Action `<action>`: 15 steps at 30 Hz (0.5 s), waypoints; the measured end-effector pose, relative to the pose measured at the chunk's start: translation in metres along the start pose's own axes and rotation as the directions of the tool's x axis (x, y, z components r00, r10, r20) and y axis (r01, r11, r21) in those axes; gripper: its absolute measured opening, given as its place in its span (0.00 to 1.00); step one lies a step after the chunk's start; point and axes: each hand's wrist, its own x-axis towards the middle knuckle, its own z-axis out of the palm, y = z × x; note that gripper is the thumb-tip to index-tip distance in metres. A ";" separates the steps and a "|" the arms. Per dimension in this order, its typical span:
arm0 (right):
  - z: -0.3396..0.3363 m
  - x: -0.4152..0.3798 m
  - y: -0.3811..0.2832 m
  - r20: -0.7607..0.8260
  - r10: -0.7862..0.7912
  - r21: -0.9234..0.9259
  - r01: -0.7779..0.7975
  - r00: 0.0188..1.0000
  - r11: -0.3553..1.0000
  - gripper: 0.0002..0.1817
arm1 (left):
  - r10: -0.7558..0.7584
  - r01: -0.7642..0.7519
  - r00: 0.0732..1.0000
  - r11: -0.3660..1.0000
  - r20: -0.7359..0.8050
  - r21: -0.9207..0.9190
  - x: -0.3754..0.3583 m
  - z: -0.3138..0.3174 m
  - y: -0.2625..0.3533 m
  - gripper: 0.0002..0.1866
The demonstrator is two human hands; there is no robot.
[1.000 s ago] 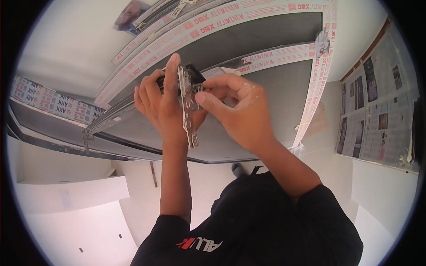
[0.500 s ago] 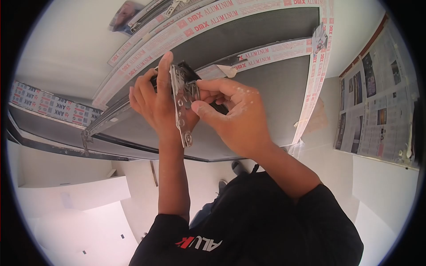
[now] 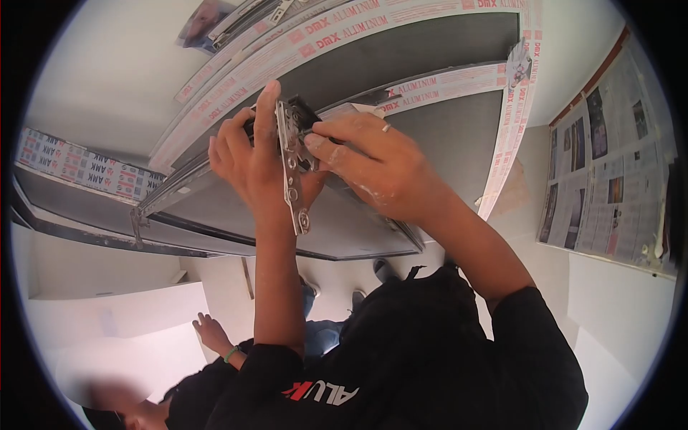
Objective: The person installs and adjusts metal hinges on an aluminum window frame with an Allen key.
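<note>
My left hand (image 3: 247,154) is wrapped round a metal hinge (image 3: 292,183), a narrow silver strip with round holes that stands nearly upright, its lower end beside my wrist. A black part (image 3: 304,111) shows behind the strip's upper end. From the other side my right hand (image 3: 376,161) reaches in, thumb and forefinger pinched together against the hinge's upper half. Whatever small piece lies between those fingertips is hidden. Pale dust marks the right hand's skin. Behind both hands lies a grey-panelled aluminium frame (image 3: 494,136) with red-printed protective tape.
A torn flap of tape (image 3: 369,110) sticks up from the frame's crossbar. Taped AMK profile (image 3: 86,166) runs along the left. Newspaper sheets (image 3: 598,165) cover a panel at right. Another person's hand (image 3: 210,335) with a green wristband is at lower left.
My right hand has turned and its fingertips have shifted up and left along the hinge. The left hand stays almost still. Another person has come into view at lower left.
</note>
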 end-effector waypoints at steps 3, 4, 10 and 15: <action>0.001 0.005 0.004 0.011 -0.018 -0.014 0.018 1.000 1.000 0.14 | 0.016 -0.016 1.000 1.000 -0.003 -0.008 -0.001 0.001 -0.004 0.44; 0.002 0.006 0.005 0.014 -0.022 -0.018 0.022 1.000 1.000 0.14 | 0.019 -0.019 1.000 1.000 0.000 -0.014 -0.001 0.001 -0.004 0.44; 0.009 0.020 0.008 0.025 -0.052 -0.043 0.053 0.998 0.998 0.12 | 0.099 -0.101 0.995 0.993 0.028 0.063 0.001 -0.002 0.000 0.44; 0.014 0.026 0.001 0.044 -0.096 -0.072 0.099 0.994 0.992 0.11 | -0.025 0.025 1.000 1.000 0.010 -0.003 0.001 -0.001 0.001 0.44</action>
